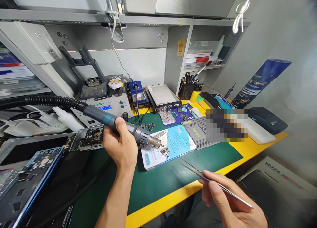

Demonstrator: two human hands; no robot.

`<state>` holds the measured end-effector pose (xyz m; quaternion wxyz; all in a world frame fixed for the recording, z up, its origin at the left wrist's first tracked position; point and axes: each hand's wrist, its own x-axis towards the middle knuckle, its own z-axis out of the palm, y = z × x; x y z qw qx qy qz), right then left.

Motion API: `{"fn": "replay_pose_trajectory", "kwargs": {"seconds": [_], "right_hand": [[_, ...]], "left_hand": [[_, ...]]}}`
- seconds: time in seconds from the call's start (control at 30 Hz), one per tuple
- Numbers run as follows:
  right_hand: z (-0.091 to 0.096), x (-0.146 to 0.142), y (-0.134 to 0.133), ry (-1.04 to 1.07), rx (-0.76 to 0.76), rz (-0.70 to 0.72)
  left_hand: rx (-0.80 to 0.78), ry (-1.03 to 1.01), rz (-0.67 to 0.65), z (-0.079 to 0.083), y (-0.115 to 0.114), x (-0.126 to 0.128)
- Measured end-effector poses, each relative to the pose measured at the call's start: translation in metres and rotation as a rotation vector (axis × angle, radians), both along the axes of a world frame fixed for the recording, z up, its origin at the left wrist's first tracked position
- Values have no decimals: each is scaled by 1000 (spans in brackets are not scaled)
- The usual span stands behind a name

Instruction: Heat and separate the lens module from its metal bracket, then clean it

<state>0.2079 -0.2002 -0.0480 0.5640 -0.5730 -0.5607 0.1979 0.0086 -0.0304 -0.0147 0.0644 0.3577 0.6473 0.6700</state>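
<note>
My left hand (121,145) is wrapped round the grey and teal handle of a hot air gun (138,132). Its metal nozzle points down to the right, close to a small phone camera module (164,151). That module lies on a flat white and blue box (177,145) on the green mat. In my right hand (228,198) is a pair of metal tweezers (198,172), pinched between thumb and fingers. The tweezer tips stand slightly apart with nothing between them, over the mat in front of the box.
A hot air station (109,106) with a lit display stands behind my left hand. Opened phone parts (44,175) crowd the left side. A perforated grey plate (200,132) adjoins the box. At the right are a blue spray can (260,84) and the yellow table edge (262,150).
</note>
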Motion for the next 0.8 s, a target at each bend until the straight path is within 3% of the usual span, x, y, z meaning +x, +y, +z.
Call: {"fn": "replay_pose_trajectory", "kwargs": {"seconds": [0.07, 0.23, 0.33, 0.53, 0.7, 0.8], "right_hand": [[1, 2, 5, 20, 18, -31], [-7, 31, 38, -16, 67, -279], [-10, 59, 65, -319, 50, -215], [-7, 82, 115, -594, 44, -10], [-13, 89, 124, -770, 20, 132], [-7, 90, 120, -812, 35, 182]], "left_hand": [[0, 0, 0, -1, 0, 0], [-1, -10, -3, -1, 0, -2], [-1, -23, -11, 0, 0, -3], [-16, -28, -20, 3, -3, -3], [-28, -45, -15, 4, -4, -5], [-29, -51, -19, 5, -4, -4]]}}
